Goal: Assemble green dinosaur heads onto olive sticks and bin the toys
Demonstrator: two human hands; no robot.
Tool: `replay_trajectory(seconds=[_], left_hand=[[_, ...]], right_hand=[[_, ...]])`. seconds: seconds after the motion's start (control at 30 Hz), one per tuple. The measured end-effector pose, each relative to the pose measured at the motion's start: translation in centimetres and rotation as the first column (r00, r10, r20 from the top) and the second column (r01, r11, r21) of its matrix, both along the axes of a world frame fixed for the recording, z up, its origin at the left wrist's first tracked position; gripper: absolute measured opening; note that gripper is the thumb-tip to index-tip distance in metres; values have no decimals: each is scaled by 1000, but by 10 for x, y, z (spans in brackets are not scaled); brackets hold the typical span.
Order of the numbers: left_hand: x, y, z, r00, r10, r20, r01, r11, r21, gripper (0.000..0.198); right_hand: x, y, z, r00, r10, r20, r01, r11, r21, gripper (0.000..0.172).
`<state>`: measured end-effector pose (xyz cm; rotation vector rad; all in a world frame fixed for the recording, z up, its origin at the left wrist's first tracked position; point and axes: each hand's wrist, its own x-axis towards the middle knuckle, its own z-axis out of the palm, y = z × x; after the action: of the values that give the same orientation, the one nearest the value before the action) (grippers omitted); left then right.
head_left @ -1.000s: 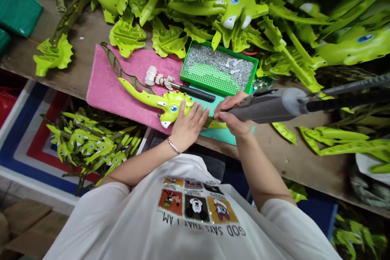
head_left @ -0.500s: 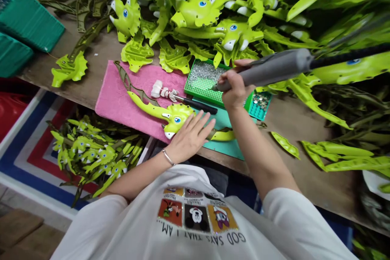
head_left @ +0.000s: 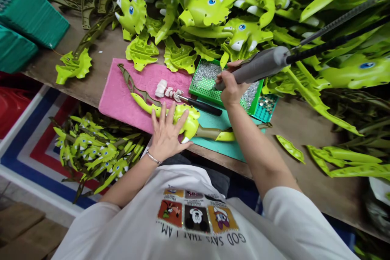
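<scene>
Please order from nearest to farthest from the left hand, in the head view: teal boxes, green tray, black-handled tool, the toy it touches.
1. Toy: directly beneath the left hand.
2. Black-handled tool: just beyond, toward the right.
3. Green tray: beyond the tool, farther right.
4. Teal boxes: far upper left.

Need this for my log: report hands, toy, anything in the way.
Left hand spread on green toy, which lies partly on pink mat. Right hand gripping grey tool above green tray. Possibly in the way: black-handled tool beside toy.
</scene>
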<state>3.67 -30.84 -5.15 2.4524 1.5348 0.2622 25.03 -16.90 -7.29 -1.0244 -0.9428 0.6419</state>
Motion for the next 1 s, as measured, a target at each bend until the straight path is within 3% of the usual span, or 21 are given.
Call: replay_trajectory(seconds=[0.33, 0.47, 0.6, 0.73, 0.83, 1.0], left_hand=[[20, 1, 2, 996, 82, 35, -81, 996, -24, 90], [24, 0, 2, 995, 97, 38, -96, 995, -27, 91], [24, 0, 1, 995, 89, 47, -88, 996, -26, 91], [24, 0, -1, 995, 90, 48, -87, 995, -47, 92], [24, -1, 0, 995, 95, 40, -93, 994, -49, 91], [24, -1, -1, 995, 96, 38, -95, 995, -30, 88]], right_hand=[[0, 4, -2, 999, 52, -1, -52, 999, 16, 38], [1, 1, 9, 998, 57, 2, -57, 997, 53, 38], [-7, -36, 39, 998, 68, -4, -67, 995, 75, 36], [-22, -98, 63, 964, 267, 10, -267, 961, 73, 26], [-28, -132, 64, 905, 424, 33, -425, 905, 31, 21], [-30, -148, 50, 908, 409, 85, -409, 912, -27, 21]])
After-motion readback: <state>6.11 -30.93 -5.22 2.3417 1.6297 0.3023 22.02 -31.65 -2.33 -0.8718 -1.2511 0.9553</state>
